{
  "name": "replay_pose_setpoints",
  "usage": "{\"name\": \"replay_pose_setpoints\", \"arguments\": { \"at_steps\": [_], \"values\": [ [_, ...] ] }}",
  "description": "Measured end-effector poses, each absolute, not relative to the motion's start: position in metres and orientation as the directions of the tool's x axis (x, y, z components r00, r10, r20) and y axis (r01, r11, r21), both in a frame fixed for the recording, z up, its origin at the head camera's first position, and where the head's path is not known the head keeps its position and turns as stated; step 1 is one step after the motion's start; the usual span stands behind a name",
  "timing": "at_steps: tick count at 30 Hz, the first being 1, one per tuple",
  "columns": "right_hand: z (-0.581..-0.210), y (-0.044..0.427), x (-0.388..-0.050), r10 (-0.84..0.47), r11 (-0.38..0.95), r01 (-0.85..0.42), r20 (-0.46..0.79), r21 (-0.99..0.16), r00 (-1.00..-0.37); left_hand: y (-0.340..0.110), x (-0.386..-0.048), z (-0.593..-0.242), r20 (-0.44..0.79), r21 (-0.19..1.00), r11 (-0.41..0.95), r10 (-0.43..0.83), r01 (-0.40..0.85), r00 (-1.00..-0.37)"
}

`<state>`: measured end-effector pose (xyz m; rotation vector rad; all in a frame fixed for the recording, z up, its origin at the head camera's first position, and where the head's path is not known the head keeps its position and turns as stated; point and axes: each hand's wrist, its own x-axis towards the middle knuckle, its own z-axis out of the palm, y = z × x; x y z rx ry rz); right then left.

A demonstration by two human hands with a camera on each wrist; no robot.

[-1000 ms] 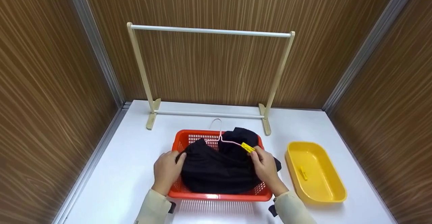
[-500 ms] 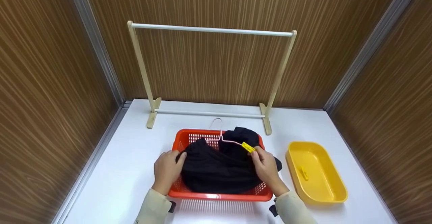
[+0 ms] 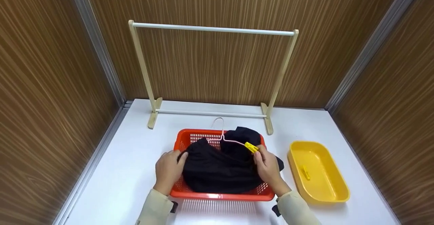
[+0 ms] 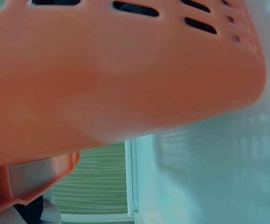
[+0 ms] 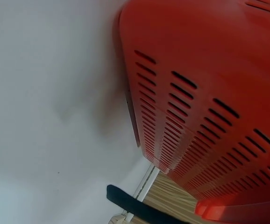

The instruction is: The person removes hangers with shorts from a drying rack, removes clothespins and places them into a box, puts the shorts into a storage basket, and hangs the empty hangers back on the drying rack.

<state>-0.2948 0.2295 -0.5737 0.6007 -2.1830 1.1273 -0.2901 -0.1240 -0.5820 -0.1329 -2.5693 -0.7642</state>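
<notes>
A black garment [image 3: 220, 174] lies bunched in a red slotted basket [image 3: 220, 197]. From it rises a pale pink hanger [image 3: 222, 133], its hook up and its lower parts covered by cloth. My left hand [image 3: 169, 169] pinches the garment's left edge between thumb and fingers. On the other side, my right hand [image 3: 268, 165] holds a yellow clothespin [image 3: 251, 147] at the right end of the hanger; whether it bites on cloth I cannot tell. The left wrist view shows mostly the basket's outer wall [image 4: 102, 84], and the right wrist view shows its slotted side [image 5: 186, 102].
Right of the basket stands a yellow tray [image 3: 320, 198] with another yellow clothespin [image 3: 306, 172] inside. Behind the basket is a wooden rack with a white top rail [image 3: 213, 29]. Wood-grain walls [image 3: 210, 1] enclose the white table [image 3: 118, 164] at the back and sides.
The yellow clothespin in my right hand has turned slightly and shifted a little to the right. My left hand keeps its hold on the garment. The whole view has shifted slightly.
</notes>
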Motion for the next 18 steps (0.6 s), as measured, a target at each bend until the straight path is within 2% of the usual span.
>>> {"name": "replay_pose_setpoints", "arguments": {
  "at_steps": [8,18],
  "values": [
    [-0.5752,0.2317,-0.2962,-0.151,0.565,-0.656,0.718,-0.501,-0.679,-0.1229,-0.2898,-0.5811,0.443,0.504,0.838,-0.043,0.21,-0.895],
    [-0.575,0.2312,-0.2949,-0.156,0.589,-0.649,0.721,-0.482,-0.676,-0.1234,-0.2899,-0.5832,0.461,0.5,0.837,-0.038,0.224,-0.887]
  ]
}}
